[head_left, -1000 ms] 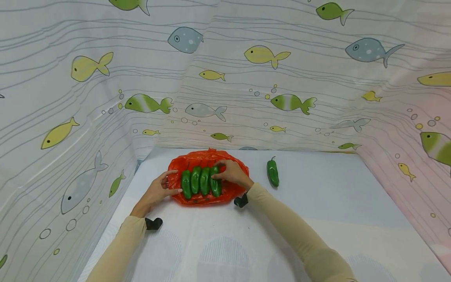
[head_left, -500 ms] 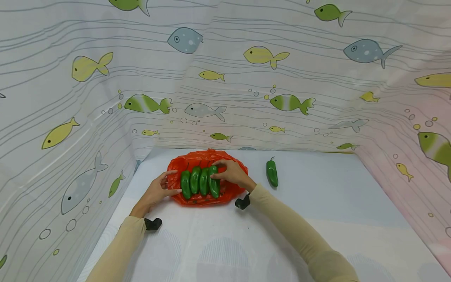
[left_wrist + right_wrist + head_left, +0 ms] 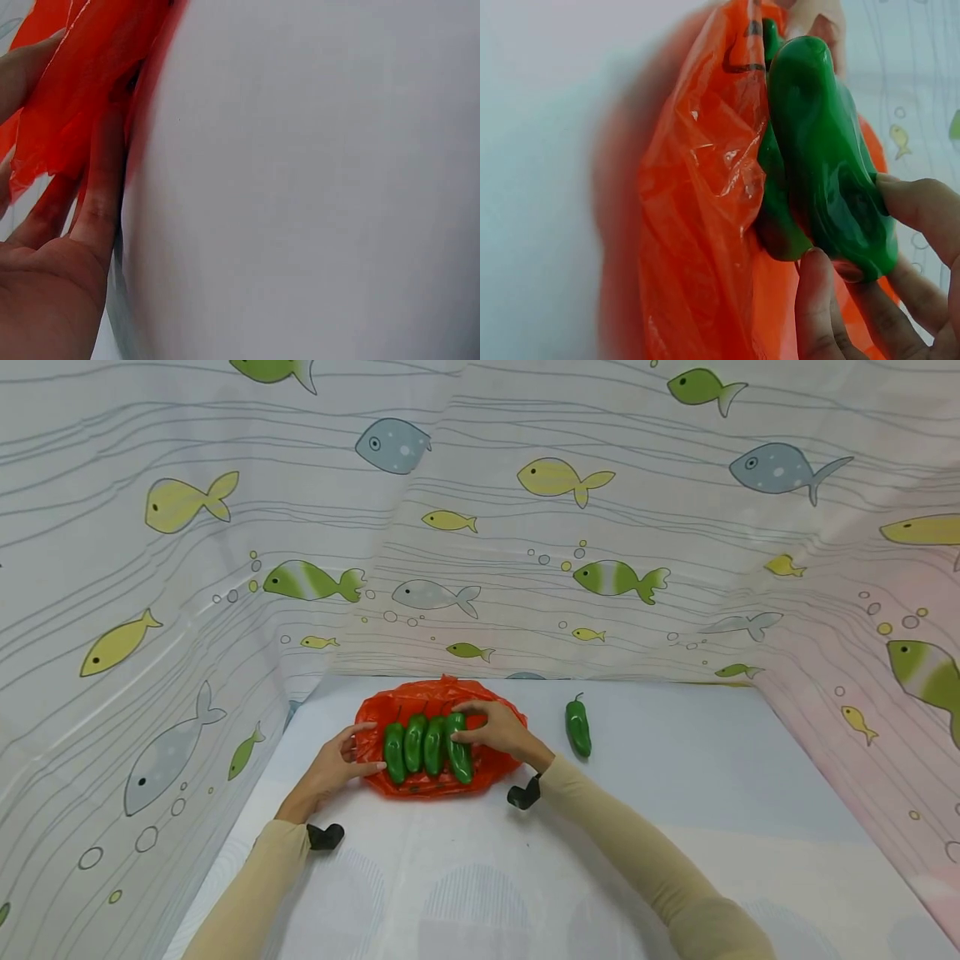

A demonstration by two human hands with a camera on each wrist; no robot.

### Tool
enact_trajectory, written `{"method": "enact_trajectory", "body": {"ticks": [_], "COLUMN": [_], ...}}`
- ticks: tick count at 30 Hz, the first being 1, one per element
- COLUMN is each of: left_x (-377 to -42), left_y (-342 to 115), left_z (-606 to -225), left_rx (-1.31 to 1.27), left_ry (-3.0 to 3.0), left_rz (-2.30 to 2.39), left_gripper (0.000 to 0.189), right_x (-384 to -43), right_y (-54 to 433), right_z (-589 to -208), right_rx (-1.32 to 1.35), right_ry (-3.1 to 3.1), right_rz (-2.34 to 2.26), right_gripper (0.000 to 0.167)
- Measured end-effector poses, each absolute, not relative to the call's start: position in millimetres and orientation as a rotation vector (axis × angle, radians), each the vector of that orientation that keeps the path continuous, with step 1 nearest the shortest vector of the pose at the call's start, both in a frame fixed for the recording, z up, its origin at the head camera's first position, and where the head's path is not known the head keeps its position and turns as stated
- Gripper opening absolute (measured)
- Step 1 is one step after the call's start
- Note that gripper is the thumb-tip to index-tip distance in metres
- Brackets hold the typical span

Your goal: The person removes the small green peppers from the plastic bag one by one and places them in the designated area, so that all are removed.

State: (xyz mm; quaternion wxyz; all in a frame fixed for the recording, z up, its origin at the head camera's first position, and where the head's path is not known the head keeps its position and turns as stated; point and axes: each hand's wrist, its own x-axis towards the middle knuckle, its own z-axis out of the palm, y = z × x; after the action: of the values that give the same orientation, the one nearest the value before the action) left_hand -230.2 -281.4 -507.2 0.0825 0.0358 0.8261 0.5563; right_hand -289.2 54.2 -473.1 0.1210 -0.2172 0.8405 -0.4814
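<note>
My right hand (image 3: 498,731) pinches the rightmost long green chili pepper (image 3: 461,758) in a row. In the right wrist view, fingertips and thumb stand around one end of this glossy pepper (image 3: 821,150). Its lower end leans to the right in the head view. Several similar peppers (image 3: 414,743) lie side by side to its left, on a crumpled red plastic bag (image 3: 491,770). My left hand (image 3: 326,774) holds the bag's left edge, its thumb tip beside the leftmost pepper (image 3: 394,753). Translucent red plastic (image 3: 82,82) covers some left fingertips in the left wrist view.
Another green pepper (image 3: 577,727) with a curved stem lies on the white table (image 3: 675,768), right of the bag. Fish-patterned sheets (image 3: 480,552) rise behind and on both sides. A black wrist mount (image 3: 326,837) sits at the left wrist, another (image 3: 523,792) at the right.
The lower end of the pepper in my right hand has swung slightly right, and the right wrist has shifted a little right. My left hand stays nearly still on the bag.
</note>
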Motion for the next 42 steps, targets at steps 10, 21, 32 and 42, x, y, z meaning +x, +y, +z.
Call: {"method": "enact_trajectory", "body": {"ticks": [10,21,32,42], "left_x": [-230,-229,-229,-232], "left_y": [-281,-276,-278,-281], "left_z": [-507,-496,-500,-508], "left_rx": [0.094,0.081,0.091,0.092], "left_ry": [2.472,2.435,2.45,2.466], "left_rz": [1.644,1.655,1.658,1.642], "left_gripper": [0.083,0.083,0.083,0.085], "right_x": [-281,-281,-281,-281], "right_y": [66,83,105,127], "right_z": [-470,-467,-465,-461], "right_rx": [-0.657,-0.616,-0.628,-0.544], "right_ry": [2.42,2.509,2.467,2.46], "right_rz": [-1.401,-1.341,-1.432,-1.494], "right_gripper": [0.058,0.056,0.057,0.055]}}
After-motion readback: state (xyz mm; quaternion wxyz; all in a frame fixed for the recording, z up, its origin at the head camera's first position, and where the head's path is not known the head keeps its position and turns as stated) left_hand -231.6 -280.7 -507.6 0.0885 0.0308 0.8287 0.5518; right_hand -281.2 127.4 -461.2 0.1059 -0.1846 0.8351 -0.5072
